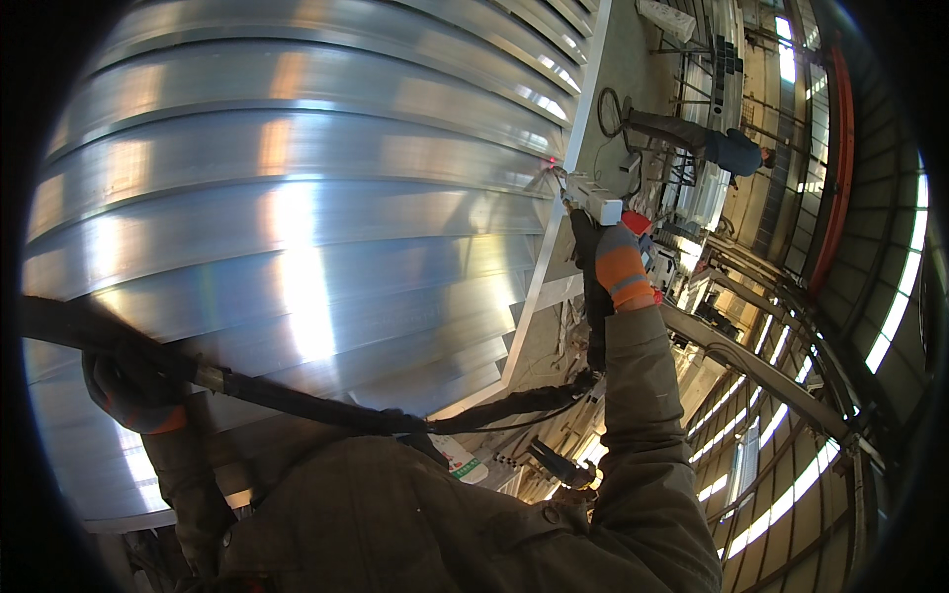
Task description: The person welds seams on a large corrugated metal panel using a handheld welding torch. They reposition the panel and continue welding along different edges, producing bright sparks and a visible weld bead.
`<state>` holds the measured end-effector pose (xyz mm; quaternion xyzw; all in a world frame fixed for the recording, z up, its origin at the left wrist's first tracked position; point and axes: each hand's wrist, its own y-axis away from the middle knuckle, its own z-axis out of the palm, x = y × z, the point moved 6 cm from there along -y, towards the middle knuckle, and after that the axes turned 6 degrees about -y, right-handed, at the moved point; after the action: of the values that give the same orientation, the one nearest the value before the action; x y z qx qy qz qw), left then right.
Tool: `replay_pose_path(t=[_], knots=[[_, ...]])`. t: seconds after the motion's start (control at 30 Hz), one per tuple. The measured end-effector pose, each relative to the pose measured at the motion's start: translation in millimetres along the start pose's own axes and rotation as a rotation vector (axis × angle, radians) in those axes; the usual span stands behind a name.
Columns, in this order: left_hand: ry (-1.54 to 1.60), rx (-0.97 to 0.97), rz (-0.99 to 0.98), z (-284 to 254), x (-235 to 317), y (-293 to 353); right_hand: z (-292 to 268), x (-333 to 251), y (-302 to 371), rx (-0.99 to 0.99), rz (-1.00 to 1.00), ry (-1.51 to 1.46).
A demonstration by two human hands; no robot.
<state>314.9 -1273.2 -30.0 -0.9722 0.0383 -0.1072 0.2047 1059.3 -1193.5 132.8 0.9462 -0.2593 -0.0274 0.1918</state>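
Note:
My right hand (618, 262), in an orange and black glove, is closed round a handheld welding torch (598, 203) with a pale, boxy body. Its narrow nozzle points at the edge of a ribbed sheet-metal panel (395, 212), where a small red light spot shows. From the torch a black sleeved hose (316, 400) hangs down and runs left across my front. My left hand (133, 390), in a dark glove with an orange cuff, is wrapped round this hose near the panel's lower left. Its fingers are partly in shadow.
A pale straight metal edge (539, 296) borders the panel on the right. Beyond it, a person (727, 148) in a blue top stands near racks of metal profiles. Another person (563, 465) is partly visible below. A black cable loop (610, 114) lies on the floor.

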Motion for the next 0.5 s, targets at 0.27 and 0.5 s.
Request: replay_pose_path(t=[0.27, 0.5], knots=[[-0.138, 0.058, 0.144, -6, 20, -5, -1, -26, -4, -0.111, -0.067, 0.213], [-0.183, 0.107, 0.223, -9, 28, -13, -3, -37, -4, -0.115, 0.111, 0.143]])
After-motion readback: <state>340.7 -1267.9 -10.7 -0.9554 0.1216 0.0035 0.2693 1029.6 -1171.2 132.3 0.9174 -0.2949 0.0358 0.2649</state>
